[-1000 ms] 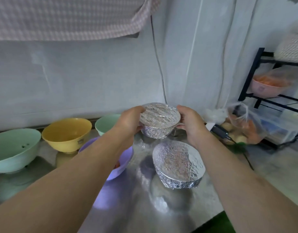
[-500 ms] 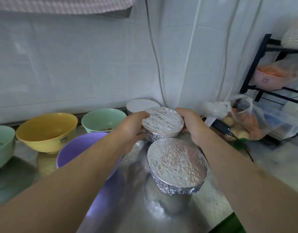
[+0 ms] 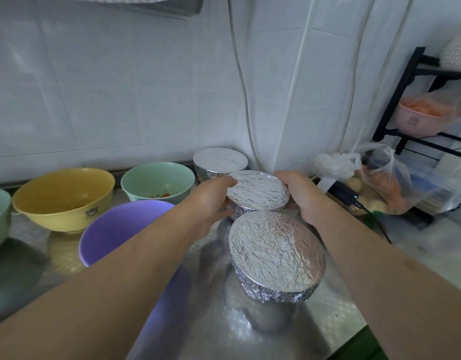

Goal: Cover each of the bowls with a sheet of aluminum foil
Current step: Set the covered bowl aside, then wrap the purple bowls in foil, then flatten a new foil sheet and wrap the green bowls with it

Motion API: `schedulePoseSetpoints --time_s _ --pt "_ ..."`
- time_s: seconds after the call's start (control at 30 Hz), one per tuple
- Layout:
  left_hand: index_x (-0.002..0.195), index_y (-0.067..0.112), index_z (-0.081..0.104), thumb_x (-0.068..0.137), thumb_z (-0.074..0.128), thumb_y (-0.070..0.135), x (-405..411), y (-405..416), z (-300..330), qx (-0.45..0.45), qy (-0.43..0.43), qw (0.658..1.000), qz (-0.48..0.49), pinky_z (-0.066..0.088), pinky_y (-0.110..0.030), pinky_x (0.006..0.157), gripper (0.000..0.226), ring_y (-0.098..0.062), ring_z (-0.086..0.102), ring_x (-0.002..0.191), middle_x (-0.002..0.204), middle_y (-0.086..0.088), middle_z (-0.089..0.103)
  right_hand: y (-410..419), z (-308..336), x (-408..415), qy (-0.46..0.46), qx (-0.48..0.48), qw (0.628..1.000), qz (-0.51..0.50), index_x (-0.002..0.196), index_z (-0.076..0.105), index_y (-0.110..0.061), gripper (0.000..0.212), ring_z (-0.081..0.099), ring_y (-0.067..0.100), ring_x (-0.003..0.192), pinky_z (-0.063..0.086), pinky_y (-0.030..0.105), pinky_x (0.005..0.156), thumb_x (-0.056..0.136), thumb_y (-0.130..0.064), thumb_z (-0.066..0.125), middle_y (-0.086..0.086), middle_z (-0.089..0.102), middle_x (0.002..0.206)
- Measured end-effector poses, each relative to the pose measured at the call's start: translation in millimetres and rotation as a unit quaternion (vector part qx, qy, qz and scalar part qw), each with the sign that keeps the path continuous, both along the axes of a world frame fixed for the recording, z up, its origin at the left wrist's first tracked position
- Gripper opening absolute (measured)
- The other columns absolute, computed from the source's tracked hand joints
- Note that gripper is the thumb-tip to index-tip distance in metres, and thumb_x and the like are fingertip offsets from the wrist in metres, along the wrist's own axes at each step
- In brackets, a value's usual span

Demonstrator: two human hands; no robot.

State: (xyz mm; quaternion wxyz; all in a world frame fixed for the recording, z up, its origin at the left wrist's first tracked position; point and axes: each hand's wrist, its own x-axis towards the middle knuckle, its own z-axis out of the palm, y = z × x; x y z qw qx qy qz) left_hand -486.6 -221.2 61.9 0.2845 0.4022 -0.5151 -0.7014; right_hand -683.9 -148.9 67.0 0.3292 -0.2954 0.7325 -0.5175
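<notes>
While both hands cup the middle foil-covered bowl (image 3: 258, 194), I note the geometry: left hand (image 3: 211, 201) grips its rim from 9 o'clock, right hand (image 3: 300, 196) from 3 o'clock, fingers curled round the foil skirt. Whether the bowl's base is down on the steel counter (image 3: 336, 318) I cannot tell. It sits between two finished ones: the far covered bowl (image 3: 220, 162) at 11 o'clock, just beside, and the near covered bowl (image 3: 276, 255) at 6 o'clock, rim close or touching. Uncovered work lies wholly toward 9 o'clock: purple bowl (image 3: 115, 229), green bowl (image 3: 157, 181), yellow bowl (image 3: 64, 197). My judgement: the left hand is nearer; purple comes next.
</notes>
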Motion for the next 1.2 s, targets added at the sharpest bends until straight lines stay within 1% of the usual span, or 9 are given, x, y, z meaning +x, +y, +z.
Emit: schedulePoseSetpoints --time_s 0.2,0.33,0.47,0.6,0.7,0.83,0.9,1.0,1.2 --pt "0.122 0.017 0.071 0.079 0.074 0.041 -1.6 1.6 0.8 -0.001 -0.009 1.000 -0.019 0.057 -0.033 0.078 0.050 -0.025 0.067 0.110 0.127 -0.008 0.070 -0.3 -2.1 0.9 0.004 0.017 1.000 -0.017 0.107 0.080 -0.014 0.031 0.074 0.031 0.104 0.061 0.043 0.090 0.097 -0.039 0.064 0.006 0.080 0.108" --pt "0.084 0.015 0.061 0.101 0.065 0.025 5.4 4.8 1.5 -0.003 -0.013 1.000 -0.001 0.052 -0.034 0.084 0.020 -0.019 0.051 0.075 0.078 -0.005 0.054 -0.8 -0.1 5.9 0.008 0.017 0.999 -0.034 0.095 0.072 -0.014 0.023 0.066 0.024 0.085 0.057 0.032 0.075 0.103 -0.032 0.059 0.011 0.076 0.101" --pt "0.075 0.012 0.060 0.099 0.066 0.018 31.8 13.4 15.7 -0.059 -0.026 0.998 0.023 0.055 -0.023 0.069 0.025 -0.014 0.058 0.059 0.064 -0.003 0.057 4.1 11.4 18.8 0.211 0.066 0.972 -0.076 0.117 0.068 -0.001 0.040 0.060 0.032 0.098 0.044 0.036 0.082 0.101 -0.034 0.052 0.025 0.068 0.125" --pt "0.078 0.010 0.064 0.087 0.066 0.016 84.5 20.5 37.0 -0.141 -0.035 0.987 0.072 0.049 -0.039 0.084 0.011 -0.023 0.056 0.082 0.081 -0.015 0.060 14.1 37.4 73.5 0.329 0.000 0.941 -0.076 0.138 0.055 -0.001 0.045 0.055 0.035 0.124 0.041 0.035 0.092 0.101 -0.025 0.053 0.017 0.056 0.137" --pt "0.082 0.017 0.070 0.084 0.060 0.020 134.5 28.1 41.3 -0.232 -0.074 0.961 0.134 0.045 -0.038 0.078 0.010 -0.020 0.053 0.080 0.078 -0.011 0.062 21.0 43.7 134.8 0.367 -0.047 0.929 -0.016 0.124 0.064 -0.001 0.032 0.060 0.034 0.118 0.042 0.032 0.086 0.096 -0.013 0.056 0.015 0.067 0.124" --pt "0.104 0.025 0.069 0.095 0.062 0.019 202.1 42.3 27.8 -0.317 -0.203 0.885 0.275 0.050 -0.037 0.088 0.013 -0.031 0.061 0.098 0.105 -0.008 0.069 36.4 24.0 215.7 0.352 -0.047 0.933 0.056 0.114 0.066 -0.004 0.026 0.065 0.038 0.109 0.053 0.041 0.091 0.090 -0.009 0.055 0.016 0.072 0.114" --pt "0.114 0.018 0.066 0.095 0.066 0.025 223.4 48.9 13.6 -0.275 -0.245 0.896 0.248 0.050 -0.037 0.085 0.020 -0.033 0.061 0.104 0.114 -0.010 0.066 41.0 9.7 239.8 0.312 0.011 0.948 0.055 0.117 0.061 0.000 0.027 0.062 0.041 0.115 0.050 0.042 0.092 0.093 -0.010 0.055 0.021 0.066 0.119" --pt "0.081 0.008 0.063 0.091 0.066 0.024 239.4 62.9 -9.7 -0.219 -0.230 0.937 0.145 0.037 -0.031 0.058 0.019 -0.020 0.046 0.074 0.074 0.001 0.058 44.7 -9.1 259.4 0.284 0.099 0.949 0.093 0.110 0.063 0.000 0.019 0.062 0.037 0.114 0.042 0.035 0.082 0.098 -0.004 0.048 0.027 0.063 0.126" --pt "0.077 0.012 0.071 0.091 0.058 0.002 275.5 99.7 -8.0 -0.242 -0.145 0.947 0.152 0.037 -0.013 0.052 0.022 0.000 0.046 0.056 0.058 0.017 0.060 69.1 -17.3 294.9 0.176 0.005 0.983 0.054 0.116 0.071 -0.012 0.038 0.067 0.033 0.105 0.050 0.036 0.082 0.086 -0.003 0.049 0.012 0.075 0.115"
